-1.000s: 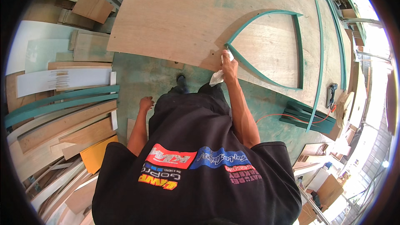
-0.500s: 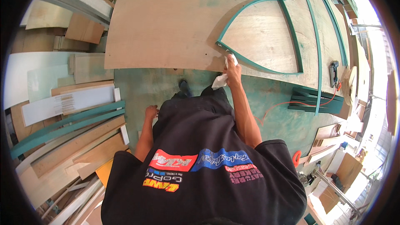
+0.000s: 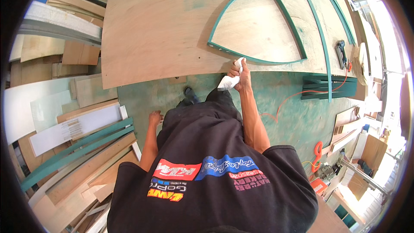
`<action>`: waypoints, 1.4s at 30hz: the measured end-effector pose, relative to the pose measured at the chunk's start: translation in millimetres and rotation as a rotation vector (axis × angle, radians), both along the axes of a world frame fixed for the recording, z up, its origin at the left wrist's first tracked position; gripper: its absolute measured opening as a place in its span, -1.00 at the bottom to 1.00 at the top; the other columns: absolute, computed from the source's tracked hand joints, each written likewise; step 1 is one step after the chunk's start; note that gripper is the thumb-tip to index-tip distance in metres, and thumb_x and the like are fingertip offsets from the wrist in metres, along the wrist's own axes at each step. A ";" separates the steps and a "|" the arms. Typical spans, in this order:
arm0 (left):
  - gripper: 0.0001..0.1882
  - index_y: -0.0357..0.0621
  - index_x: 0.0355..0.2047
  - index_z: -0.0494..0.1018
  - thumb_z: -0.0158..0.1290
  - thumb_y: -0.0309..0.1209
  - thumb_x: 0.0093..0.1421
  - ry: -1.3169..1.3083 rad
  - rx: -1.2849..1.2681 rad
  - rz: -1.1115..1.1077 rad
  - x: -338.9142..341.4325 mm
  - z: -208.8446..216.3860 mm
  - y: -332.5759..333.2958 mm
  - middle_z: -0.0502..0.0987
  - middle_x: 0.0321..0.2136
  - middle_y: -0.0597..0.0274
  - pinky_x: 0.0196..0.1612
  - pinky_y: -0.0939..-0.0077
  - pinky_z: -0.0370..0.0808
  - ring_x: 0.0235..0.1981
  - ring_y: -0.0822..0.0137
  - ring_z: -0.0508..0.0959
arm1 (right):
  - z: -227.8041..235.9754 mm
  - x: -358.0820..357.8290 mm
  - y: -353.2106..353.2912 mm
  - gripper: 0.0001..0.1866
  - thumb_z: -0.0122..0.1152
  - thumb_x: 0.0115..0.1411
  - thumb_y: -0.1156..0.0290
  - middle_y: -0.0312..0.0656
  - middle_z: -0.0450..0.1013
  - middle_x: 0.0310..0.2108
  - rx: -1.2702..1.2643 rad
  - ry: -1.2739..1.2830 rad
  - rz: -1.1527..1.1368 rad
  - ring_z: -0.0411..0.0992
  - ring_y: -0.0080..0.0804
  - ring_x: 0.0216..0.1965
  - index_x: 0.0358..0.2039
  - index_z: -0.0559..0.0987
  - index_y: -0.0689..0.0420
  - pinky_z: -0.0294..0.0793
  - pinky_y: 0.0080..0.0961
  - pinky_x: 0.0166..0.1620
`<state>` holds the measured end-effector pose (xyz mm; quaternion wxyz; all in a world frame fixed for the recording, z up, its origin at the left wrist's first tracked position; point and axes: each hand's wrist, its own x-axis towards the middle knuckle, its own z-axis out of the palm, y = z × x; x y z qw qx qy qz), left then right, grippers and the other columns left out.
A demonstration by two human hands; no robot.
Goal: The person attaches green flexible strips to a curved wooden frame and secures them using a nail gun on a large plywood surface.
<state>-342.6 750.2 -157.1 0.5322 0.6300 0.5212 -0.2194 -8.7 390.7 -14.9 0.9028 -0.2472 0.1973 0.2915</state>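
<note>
My right hand (image 3: 244, 77) is closed around a crumpled white plastic bag (image 3: 229, 82), whose upper end pokes out above the fist. It is at the near edge of a large plywood sheet (image 3: 151, 30), close to the lower strip of a green curved frame (image 3: 214, 26). This frame lies on the sheet, a pointed arch with its tip to the left. Small white dabs dot its lower strip near that tip. My left hand (image 3: 156, 117) hangs low by my side, holding nothing visible, its fingers loosely bent and apart.
Long green strips (image 3: 318, 30) lie across the sheet's right part; one overhangs its near edge. A black nail gun (image 3: 340, 54) with an orange hose (image 3: 293, 94) rests at the right. Green boards (image 3: 310, 87) are stacked below. Wood offcuts (image 3: 82, 146) crowd the left side.
My right hand has shifted rightward along the frame's lower strip, away from the tip. More white dabs show on that strip. The whole view has turned slightly; the left hand stays low.
</note>
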 end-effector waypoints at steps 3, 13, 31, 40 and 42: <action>-0.64 -0.32 -0.05 0.52 -0.04 -0.28 0.32 -0.030 0.131 -0.307 -4.4 -2.1 0.3 0.62 -0.32 -0.02 -0.30 0.20 0.55 -0.37 0.15 0.62 | 6.3 -1.0 4.2 -0.52 -0.01 0.39 -0.13 -0.52 0.04 -0.64 -0.072 0.010 -0.011 0.03 -0.70 -0.69 -0.20 0.41 0.09 0.09 -0.62 -0.55; -0.69 -0.37 -0.21 0.55 0.00 -0.32 0.29 -0.123 0.126 -0.429 -16.2 -14.5 8.9 0.59 -0.51 0.03 -0.53 0.27 0.48 -0.58 0.20 0.56 | 10.4 2.6 -43.0 -0.57 0.01 0.38 -0.08 -0.52 -0.01 -0.72 -0.103 0.082 -0.114 -0.01 -0.67 -0.74 -0.46 0.30 -0.03 -0.01 -0.59 -0.61; -0.72 -0.19 -0.25 0.51 -0.05 -0.23 0.30 0.088 0.029 -0.226 68.1 32.4 -30.5 0.58 -0.42 0.18 -0.41 0.35 0.49 -0.48 0.33 0.55 | 16.2 31.9 -139.1 -0.56 0.02 0.35 -0.02 -0.51 0.01 -0.77 -0.213 0.188 -0.291 -0.03 -0.65 -0.79 -0.58 0.26 -0.07 -0.05 -0.56 -0.66; -0.66 -0.25 -0.11 0.50 -0.05 -0.23 0.32 0.068 -0.048 -0.239 92.6 31.1 -38.4 0.61 -0.37 0.15 -0.41 0.34 0.52 -0.43 0.30 0.60 | 14.5 60.0 -169.6 -0.57 0.06 0.32 0.02 -0.50 0.02 -0.77 -0.275 0.232 -0.288 -0.04 -0.63 -0.81 -0.60 0.23 -0.08 -0.04 -0.56 -0.67; -0.65 -0.23 -0.07 0.50 -0.05 -0.22 0.32 0.074 -0.065 -0.235 93.3 22.9 -37.7 0.61 -0.36 0.15 -0.42 0.35 0.52 -0.43 0.30 0.59 | 19.8 59.4 -178.2 -0.59 0.06 0.32 0.03 -0.49 0.02 -0.78 -0.302 0.237 -0.270 -0.04 -0.63 -0.81 -0.60 0.24 -0.07 -0.04 -0.57 -0.68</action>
